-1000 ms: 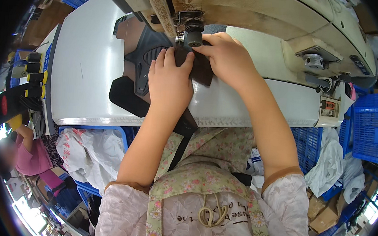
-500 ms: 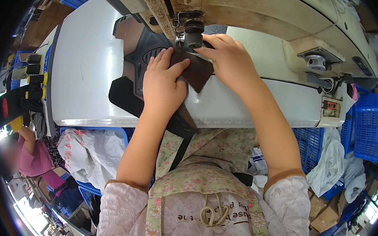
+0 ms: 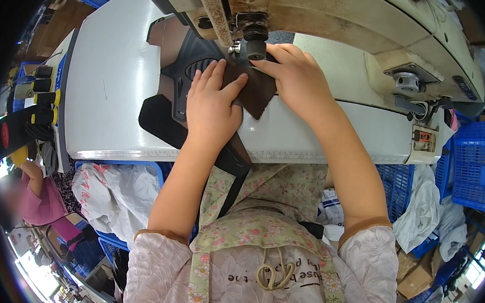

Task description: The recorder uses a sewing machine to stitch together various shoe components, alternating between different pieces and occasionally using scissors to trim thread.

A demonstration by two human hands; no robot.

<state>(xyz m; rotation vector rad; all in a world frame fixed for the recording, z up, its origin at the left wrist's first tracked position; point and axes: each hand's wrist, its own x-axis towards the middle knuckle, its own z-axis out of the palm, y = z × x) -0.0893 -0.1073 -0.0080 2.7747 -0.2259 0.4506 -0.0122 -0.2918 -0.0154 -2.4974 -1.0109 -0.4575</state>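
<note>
Under the needle area of a sewing machine (image 3: 254, 46) lies a dark, many-lobed shaped piece (image 3: 171, 83) of black and brown panels, with a ribbed oval patch and a strap hanging off the table's front edge. My left hand (image 3: 215, 105) lies on it palm down, fingers spread. Just right of the presser foot, my right hand (image 3: 299, 80) has a fold of the dark material between thumb and fingers. A loose-edged brown flap (image 3: 254, 94) shows between my hands. The stitching spot itself is partly hidden by the machine head.
The white table (image 3: 112, 104) carries the work. Thread spools (image 3: 45, 100) stand at the left. Below the table edge are a blue crate with white bags (image 3: 117, 196) and, at right, blue baskets (image 3: 475, 160). Another person (image 3: 42, 200) sits at far left.
The view has shifted slightly. The brown flap and both hands have moved only a little relative to the presser foot; their hold looks the same.
</note>
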